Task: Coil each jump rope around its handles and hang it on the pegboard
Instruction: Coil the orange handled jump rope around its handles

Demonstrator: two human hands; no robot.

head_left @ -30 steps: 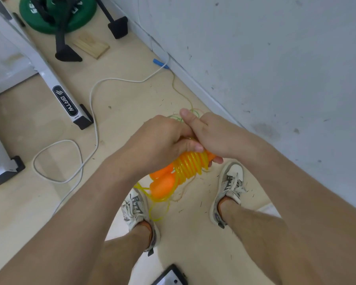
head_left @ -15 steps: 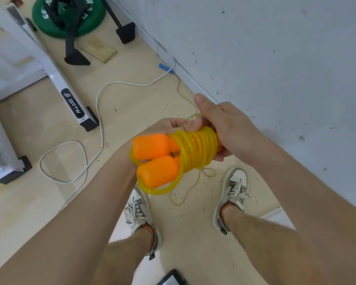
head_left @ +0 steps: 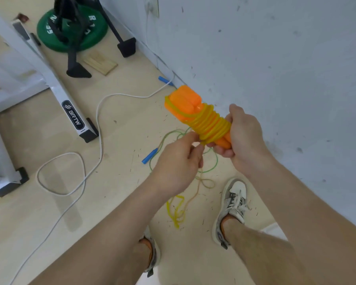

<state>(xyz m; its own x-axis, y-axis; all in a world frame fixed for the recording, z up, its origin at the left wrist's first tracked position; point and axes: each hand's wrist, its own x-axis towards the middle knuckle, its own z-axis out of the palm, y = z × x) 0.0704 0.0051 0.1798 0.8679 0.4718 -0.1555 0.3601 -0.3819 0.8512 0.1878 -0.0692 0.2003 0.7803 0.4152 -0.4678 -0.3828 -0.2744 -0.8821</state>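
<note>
Close beside the wall (head_left: 275, 58), the right grip (head_left: 245, 138) is curled round the orange jump rope handles (head_left: 183, 101), their yellow cord (head_left: 212, 126) coiled tight about them. The left grip (head_left: 179, 159) pinches the cord's loose run, farther from the wall.

1. The orange handles (head_left: 182, 103) have swung from mid-frame, thick ends pointing lower left, to right of centre, thick ends pointing upper left.
2. The left hand (head_left: 177, 163) has let go of the bundle and now pinches the yellow rope (head_left: 212, 126) at the coil's lower edge.
3. The right hand (head_left: 245, 138) now grips the thin ends alone.
</note>
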